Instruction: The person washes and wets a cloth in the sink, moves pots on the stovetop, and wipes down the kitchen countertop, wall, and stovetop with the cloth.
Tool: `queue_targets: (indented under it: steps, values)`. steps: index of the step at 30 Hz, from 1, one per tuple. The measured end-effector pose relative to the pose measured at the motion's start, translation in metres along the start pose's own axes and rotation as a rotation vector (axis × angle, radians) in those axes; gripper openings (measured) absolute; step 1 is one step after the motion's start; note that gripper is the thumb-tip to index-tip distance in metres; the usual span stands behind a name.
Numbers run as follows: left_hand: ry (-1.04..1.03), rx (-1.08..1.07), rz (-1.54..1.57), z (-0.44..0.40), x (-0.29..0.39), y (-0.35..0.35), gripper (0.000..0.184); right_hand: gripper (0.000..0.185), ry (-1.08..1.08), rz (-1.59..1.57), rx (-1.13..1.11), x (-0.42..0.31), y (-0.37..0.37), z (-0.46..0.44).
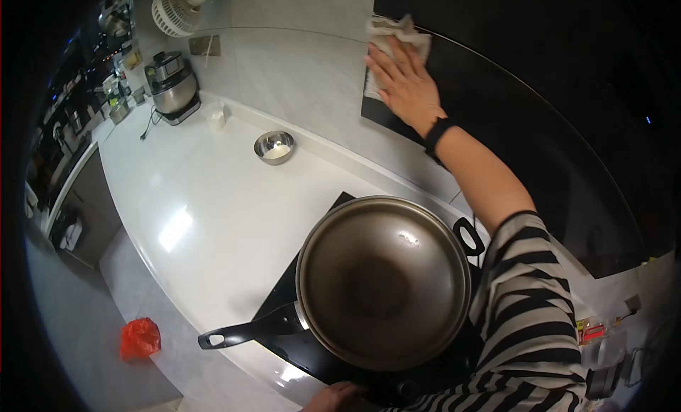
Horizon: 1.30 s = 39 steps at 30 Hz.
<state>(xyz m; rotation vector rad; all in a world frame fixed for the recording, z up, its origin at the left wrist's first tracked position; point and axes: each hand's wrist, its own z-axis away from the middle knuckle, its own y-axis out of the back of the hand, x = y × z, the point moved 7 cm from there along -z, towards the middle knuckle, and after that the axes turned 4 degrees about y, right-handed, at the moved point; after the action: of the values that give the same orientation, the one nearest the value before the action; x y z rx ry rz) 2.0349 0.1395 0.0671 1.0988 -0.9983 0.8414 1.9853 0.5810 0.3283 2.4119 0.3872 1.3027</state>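
Note:
My right hand (406, 82) lies flat with its fingers spread, pressing a whitish cloth (418, 40) against the left end of a glossy black panel (511, 86) on the wall. A black band circles that wrist. Low in the view, my left hand (337, 398) is partly visible at the front edge of the black cooktop (280, 334); its fingers are mostly hidden. Between the two hands a large wok (383, 284) sits on the cooktop, with a long black handle pointing left and a small loop handle at the right. No food shows in it.
A steel bowl (274, 148) with white contents stands on the white counter (206, 199). Behind it are a small clear bag (215, 115), a kitchen machine (172, 89) and a white fan (175, 11). A red plastic bag (140, 339) is at the lower left.

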Motion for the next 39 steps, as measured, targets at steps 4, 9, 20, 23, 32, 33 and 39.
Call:
queue_targets:
  steps: [4,9,20,23,32,33,39]
  values:
    - [0.004,0.131,0.015,-0.001,-0.008,0.004,0.017,0.066,0.017,0.109,-0.051,-0.037,-0.042,-0.012]
    - [0.071,0.176,0.040,-0.002,0.003,-0.004,0.015,0.060,0.098,0.056,-0.177,-0.045,-0.062,0.073]
    - [-0.040,0.138,-0.253,-0.001,0.063,-0.048,0.011,0.061,-0.086,-0.022,-0.290,0.065,-0.001,0.316]
    - [0.090,-0.039,-0.256,-0.001,0.045,-0.072,0.037,0.062,-0.196,-0.033,-0.336,0.089,0.009,0.379]
    - [0.014,-0.080,-0.330,-0.023,0.076,-0.121,0.023,0.046,-0.307,-0.374,-0.035,0.150,0.113,0.465]
    - [0.008,-0.098,-0.318,-0.026,0.079,-0.125,0.025,0.045,-0.338,-0.399,0.089,0.159,0.140,0.467]
    - [-0.033,-0.141,-0.339,-0.037,0.089,-0.133,0.025,0.044,-1.272,-0.019,0.563,0.217,0.193,0.609]
